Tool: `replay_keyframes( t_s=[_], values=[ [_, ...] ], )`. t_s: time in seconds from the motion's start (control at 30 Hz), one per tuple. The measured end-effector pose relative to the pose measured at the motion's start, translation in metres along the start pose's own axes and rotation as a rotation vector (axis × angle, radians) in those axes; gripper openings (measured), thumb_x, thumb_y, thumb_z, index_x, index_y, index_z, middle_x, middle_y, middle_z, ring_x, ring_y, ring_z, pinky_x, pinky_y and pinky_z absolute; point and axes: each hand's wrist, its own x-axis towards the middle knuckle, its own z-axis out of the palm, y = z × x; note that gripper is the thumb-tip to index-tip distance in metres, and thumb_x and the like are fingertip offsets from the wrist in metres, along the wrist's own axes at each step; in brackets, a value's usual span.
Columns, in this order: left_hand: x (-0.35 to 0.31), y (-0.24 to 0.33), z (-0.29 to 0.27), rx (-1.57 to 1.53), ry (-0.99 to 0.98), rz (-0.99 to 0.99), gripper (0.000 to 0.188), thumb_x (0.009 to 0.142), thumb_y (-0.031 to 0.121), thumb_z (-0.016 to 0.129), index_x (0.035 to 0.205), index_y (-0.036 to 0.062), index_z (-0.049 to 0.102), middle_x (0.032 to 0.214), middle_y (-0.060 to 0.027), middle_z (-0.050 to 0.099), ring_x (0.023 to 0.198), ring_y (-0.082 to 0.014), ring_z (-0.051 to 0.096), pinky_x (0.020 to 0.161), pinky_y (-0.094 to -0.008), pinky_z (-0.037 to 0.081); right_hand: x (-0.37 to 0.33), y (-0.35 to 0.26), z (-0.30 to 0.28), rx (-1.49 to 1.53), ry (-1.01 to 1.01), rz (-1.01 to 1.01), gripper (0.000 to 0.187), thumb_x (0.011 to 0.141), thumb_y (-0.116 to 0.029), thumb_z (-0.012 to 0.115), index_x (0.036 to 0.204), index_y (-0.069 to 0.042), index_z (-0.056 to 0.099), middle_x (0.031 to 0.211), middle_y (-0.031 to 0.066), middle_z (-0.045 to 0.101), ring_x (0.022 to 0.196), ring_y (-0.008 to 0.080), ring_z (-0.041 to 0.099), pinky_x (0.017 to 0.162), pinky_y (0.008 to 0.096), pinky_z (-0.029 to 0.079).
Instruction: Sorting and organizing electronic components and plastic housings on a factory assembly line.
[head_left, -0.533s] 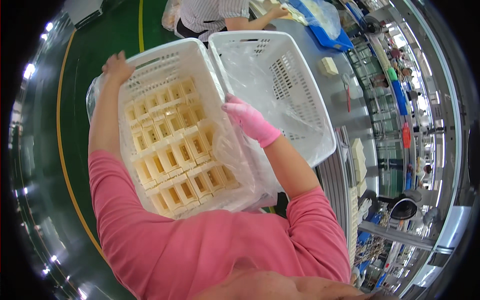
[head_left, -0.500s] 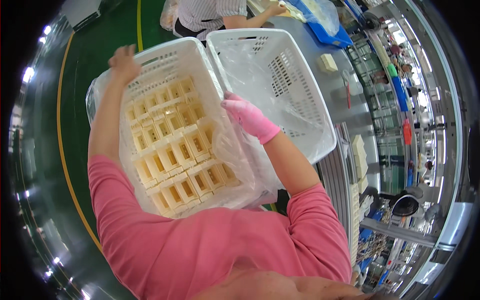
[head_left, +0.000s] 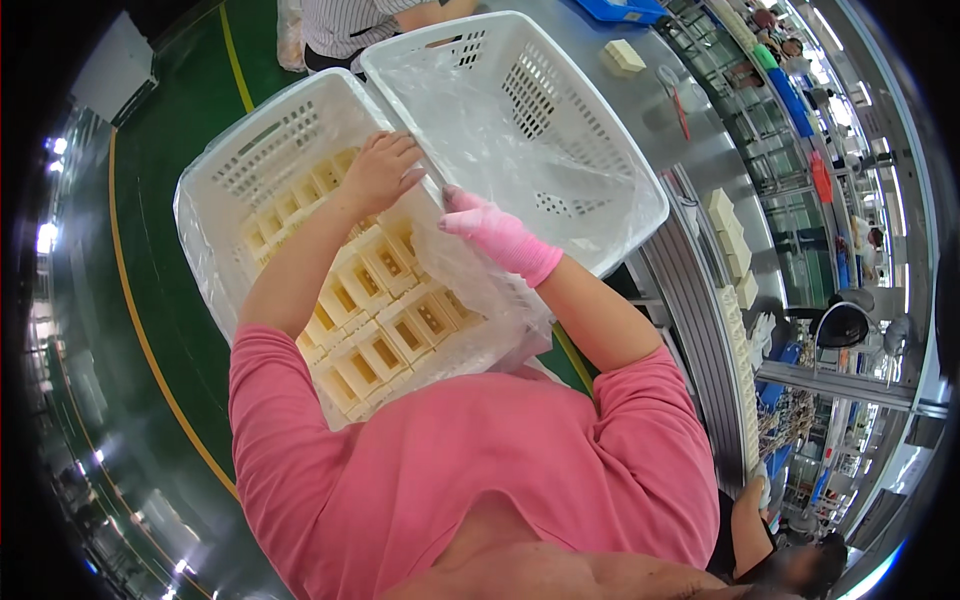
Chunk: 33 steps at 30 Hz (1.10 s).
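Note:
A white perforated basket (head_left: 262,150), lined with a clear plastic bag (head_left: 462,290), holds rows of cream hollow rectangular parts (head_left: 362,280). My bare left hand (head_left: 385,170) is over the far right side of this basket, its fingers stretched out towards the inner rim. Its forearm hides some of the parts. In a pink glove, my right hand (head_left: 497,237) is closed on the liner at the rim where the two baskets meet. To the right, a second white basket (head_left: 610,120) has clear plastic film inside it.
A grey metal table (head_left: 640,100) runs along the right, with a cream block (head_left: 624,56), a red-handled tool (head_left: 681,115) and stacked cream pieces (head_left: 730,232). At the far side sits a person in a striped shirt (head_left: 340,25). Another person (head_left: 750,530) is at lower right.
My left hand has moved from the left basket's far left corner rightward to its right side. The right hand has stayed at the shared rim. The whole view has shifted and turned slightly.

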Motion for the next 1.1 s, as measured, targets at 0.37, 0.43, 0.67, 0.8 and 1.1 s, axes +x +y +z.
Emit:
replay_keyframes(
  t_s=[0.37,0.43,0.67,0.8,1.1],
  values=[
    [0.043,-0.017,-0.014,0.23,-0.431,-0.33,0.031,0.082,0.03,0.038,0.089,0.0094,0.061,0.105,-0.0043,0.053,0.106,-0.0198,0.041,0.094,-0.0494,0.02,-0.116,0.035,0.003,-0.383,0.119,0.029,0.062,0.072,-0.015,0.052,0.126,-0.001,0.025,0.127,0.0175,0.033,0.118,0.0262,0.033,0.096,0.0266,0.026],
    [0.04,-0.021,-0.009,0.226,-0.437,-0.34,0.031,0.082,0.03,0.038,0.089,0.0097,0.062,0.105,-0.004,0.053,0.106,-0.0196,0.041,0.094,-0.0496,0.02,-0.141,0.032,0.01,-0.5,0.157,0.01,0.062,0.071,-0.011,0.052,0.126,-0.002,0.026,0.126,0.0164,0.035,0.117,0.0255,0.034,0.095,0.0272,0.028],
    [0.033,-0.036,0.001,0.082,-0.322,-0.325,0.037,0.082,0.037,0.037,0.084,0.0109,0.063,0.1,-0.0016,0.055,0.108,-0.0175,0.039,0.094,-0.0496,0.016,-0.156,0.098,0.028,-0.637,0.605,-0.093,0.043,0.07,-0.004,0.054,0.112,-0.004,0.044,0.103,0.0127,0.051,0.094,0.0236,0.052,0.079,0.0303,0.041],
    [0.035,-0.038,0.006,0.055,-0.357,-0.351,0.039,0.082,0.04,0.038,0.082,0.0103,0.064,0.098,-0.0013,0.055,0.109,-0.0166,0.037,0.095,-0.0491,0.012,-0.156,0.131,0.015,-0.582,0.543,0.413,0.028,0.077,-0.024,0.05,0.101,-0.011,0.051,0.084,0.0157,0.057,0.078,0.0295,0.056,0.068,0.0356,0.043],
    [0.032,-0.017,-0.005,0.147,-0.297,-0.313,0.038,0.081,0.04,0.04,0.087,0.01,0.062,0.103,-0.0028,0.053,0.112,-0.0177,0.034,0.095,-0.0499,0.012,-0.106,0.155,-0.022,-0.951,0.046,0.234,0.037,0.077,-0.029,0.048,0.106,-0.007,0.051,0.088,0.0166,0.059,0.079,0.03,0.057,0.067,0.0374,0.045]
  ],
)
